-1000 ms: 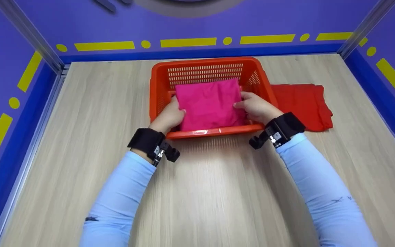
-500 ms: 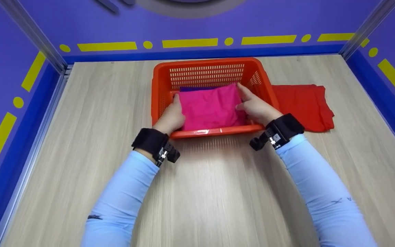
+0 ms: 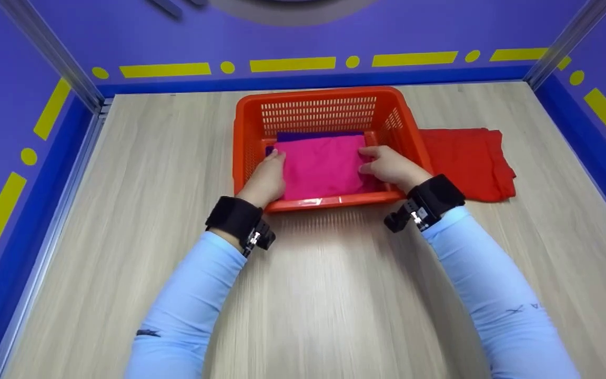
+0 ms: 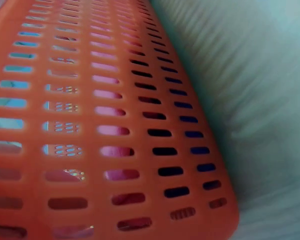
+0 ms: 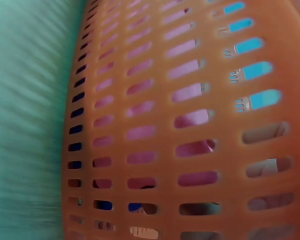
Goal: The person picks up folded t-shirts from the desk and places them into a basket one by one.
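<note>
While the left hand [image 3: 264, 181] touches the left edge of the folded pink cloth [image 3: 320, 167] inside the red slotted basket [image 3: 317, 95], purple cloth [image 3: 316, 136] shows beneath, just beyond both hands. The right hand [image 3: 391, 167] touches the opposite edge; I cannot tell whether either pinches it. Right of that hand, folded red cloth [image 3: 468, 164] lies outside the basket.

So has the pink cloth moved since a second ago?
Yes: judged against the basket, the pink cloth has shifted nearer, deeper, or both; purple cloth now shows beyond its far edge.
</note>
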Available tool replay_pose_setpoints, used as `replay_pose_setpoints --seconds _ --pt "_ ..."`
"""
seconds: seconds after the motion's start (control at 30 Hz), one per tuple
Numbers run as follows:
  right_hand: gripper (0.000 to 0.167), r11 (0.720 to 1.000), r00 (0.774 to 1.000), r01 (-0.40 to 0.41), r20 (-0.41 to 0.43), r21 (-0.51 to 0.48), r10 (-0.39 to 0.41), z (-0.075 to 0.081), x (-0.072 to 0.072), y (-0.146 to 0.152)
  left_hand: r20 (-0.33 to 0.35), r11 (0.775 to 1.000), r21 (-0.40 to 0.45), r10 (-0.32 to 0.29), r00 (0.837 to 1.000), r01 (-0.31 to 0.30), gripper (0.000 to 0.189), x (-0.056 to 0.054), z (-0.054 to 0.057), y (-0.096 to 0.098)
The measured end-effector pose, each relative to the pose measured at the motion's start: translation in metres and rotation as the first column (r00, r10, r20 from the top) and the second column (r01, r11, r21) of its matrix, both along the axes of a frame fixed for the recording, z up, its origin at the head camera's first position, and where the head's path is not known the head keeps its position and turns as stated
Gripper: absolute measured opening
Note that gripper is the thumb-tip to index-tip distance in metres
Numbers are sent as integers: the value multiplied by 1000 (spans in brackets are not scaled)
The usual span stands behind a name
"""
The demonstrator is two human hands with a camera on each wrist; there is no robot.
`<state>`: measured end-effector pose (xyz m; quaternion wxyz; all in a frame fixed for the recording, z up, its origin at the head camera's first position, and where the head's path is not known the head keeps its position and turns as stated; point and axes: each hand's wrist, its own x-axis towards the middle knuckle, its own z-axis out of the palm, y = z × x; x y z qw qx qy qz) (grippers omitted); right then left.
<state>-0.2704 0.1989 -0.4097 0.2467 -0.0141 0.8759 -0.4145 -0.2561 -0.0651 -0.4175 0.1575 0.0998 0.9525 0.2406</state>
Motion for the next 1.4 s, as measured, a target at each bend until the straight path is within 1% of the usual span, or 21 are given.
replay_pose_setpoints --seconds 0.1,0.27,0.53,0.67,0.77,0.87,0.93,1.0,1.03,1.07,1.13,1.17,1.23,1.27,1.3,1.33,1.37,1.4 --pt "61 1000 1000 -17 4 23 17 0 -1 0 10 1000 -13 3 1000 -3 61 0 0 0" --pt "62 999 999 -35 8 31 34 -1 -1 -1 32 1000 -25 14 999 -13 62 1 1 1" --pt "61 999 1000 -18 -3 27 18 0 0 0 23 999 -34 10 1000 -10 59 1 2 2" --pt "60 1000 1000 -2 -10 19 2 -1 -1 1 -10 1000 -23 -4 1000 4 57 1 2 2" --pt "59 1000 1000 -2 -23 13 3 -2 -1 1 -51 1000 -9 -5 999 5 55 2 1 1" --pt "58 1000 999 -6 -39 12 7 -3 -1 0 -98 999 46 28 995 -24 52 2 1 0" --pt "57 1000 999 -9 -48 13 9 -3 -1 0 -136 991 120 70 988 -54 47 3 1 0" --pt "57 1000 999 -8 -53 15 9 -3 0 0 -199 974 214 124 972 -81 42 5 1 0" --pt "57 1000 999 -8 -53 14 8 -3 0 0 -239 962 260 152 959 -88 40 6 2 0" --pt "57 1000 999 -7 -54 13 8 -3 0 0 -287 951 296 173 942 -85 38 7 2 0" --pt "57 1000 998 -4 -56 11 5 -3 -1 0 -387 936 345 208 899 -68 34 11 3 -1" --pt "57 1000 999 1 -55 10 -1 -3 -1 0 -434 931 359 221 873 -57 33 13 3 -3" --pt "56 1000 999 14 -49 5 -14 -3 0 0 -511 929 368 237 826 -39 31 16 3 -6" --pt "57 1000 999 20 -43 3 -20 -2 0 0 -537 929 367 241 808 -33 30 18 2 -8" --pt "57 1000 999 28 -38 0 -28 -2 0 0 -554 931 363 247 795 -37 29 19 2 -9" --pt "57 999 999 35 -29 -2 -35 -2 0 0 -563 934 353 256 786 -51 30 21 2 -12" --pt "58 999 999 40 -21 -3 -40 -2 0 0 -568 939 338 261 781 -68 31 23 1 -14" --pt "58 999 999 41 -16 -5 -41 -2 1 0 -568 944 318 267 779 -91 33 25 1 -17"
